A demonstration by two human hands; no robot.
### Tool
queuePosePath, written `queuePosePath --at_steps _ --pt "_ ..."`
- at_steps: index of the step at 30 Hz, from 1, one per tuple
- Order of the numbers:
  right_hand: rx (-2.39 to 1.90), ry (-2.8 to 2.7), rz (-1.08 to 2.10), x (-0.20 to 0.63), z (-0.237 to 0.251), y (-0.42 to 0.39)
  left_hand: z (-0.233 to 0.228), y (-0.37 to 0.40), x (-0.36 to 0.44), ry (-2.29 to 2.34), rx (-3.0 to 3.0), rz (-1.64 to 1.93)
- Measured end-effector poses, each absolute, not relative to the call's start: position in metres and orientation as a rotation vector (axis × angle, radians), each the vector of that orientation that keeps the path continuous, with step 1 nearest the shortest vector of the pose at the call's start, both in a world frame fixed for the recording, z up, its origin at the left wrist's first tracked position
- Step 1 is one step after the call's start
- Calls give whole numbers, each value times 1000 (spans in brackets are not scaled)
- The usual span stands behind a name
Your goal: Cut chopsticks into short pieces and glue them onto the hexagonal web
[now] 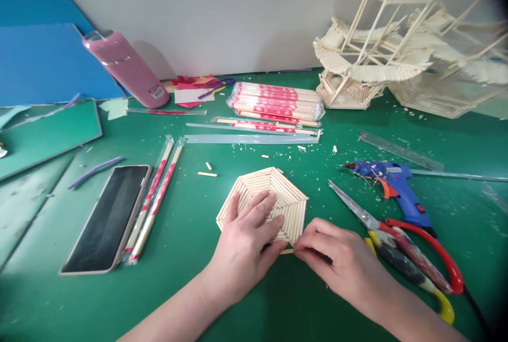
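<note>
A hexagonal panel (291,194) made of rows of thin wooden sticks lies flat on the green table. My left hand (248,236) rests over its left and middle part, fingers spread and palm down. At the panel's lower right corner, my right hand (337,252) pinches with thumb and fingertips. A short wooden stick (287,251) shows along the near edge, running between the left thumb and the right fingertips. The right fingertips hide that stick's right end.
Scissors (357,207) and a blue glue gun (405,188) lie at the right. At the left are a phone (109,220) and wrapped chopsticks (159,194). Behind stand a pink bottle (130,69), a chopstick bundle (278,102) and a stick-built model (373,56).
</note>
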State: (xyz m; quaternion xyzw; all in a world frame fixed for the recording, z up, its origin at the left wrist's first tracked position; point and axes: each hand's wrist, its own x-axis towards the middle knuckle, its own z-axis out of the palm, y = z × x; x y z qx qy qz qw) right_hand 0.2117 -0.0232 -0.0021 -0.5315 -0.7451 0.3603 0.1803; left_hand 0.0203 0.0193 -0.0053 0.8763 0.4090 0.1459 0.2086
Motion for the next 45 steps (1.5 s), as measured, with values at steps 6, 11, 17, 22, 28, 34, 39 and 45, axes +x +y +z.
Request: queuePosePath --at_steps 6,11,17,22,28,34,39,45 --pt "-1482 -2080 1007 213 0 -25 -2 20 9 1062 2449 378" --pt "-1442 -2056 964 213 -3 -25 -9 13 -7 1130 2464 430" --pt "-1445 -2098 872 213 -7 -28 -15 7 -10 1185 2453 520" --pt "-1475 -2097 881 213 -8 -28 -15 8 -10 1169 2448 511" --pt "-1474 -2118 884 211 -4 -26 -17 8 -11 1166 2445 525" --pt "-1487 -2134 855 210 -3 -25 -17 7 -10 1166 2438 541" --pt "-1510 -2141 843 209 -3 -26 -17 8 -10 1166 2460 531" --pt "-1540 -2126 844 207 2 -26 -18 8 -9 1156 2482 547"
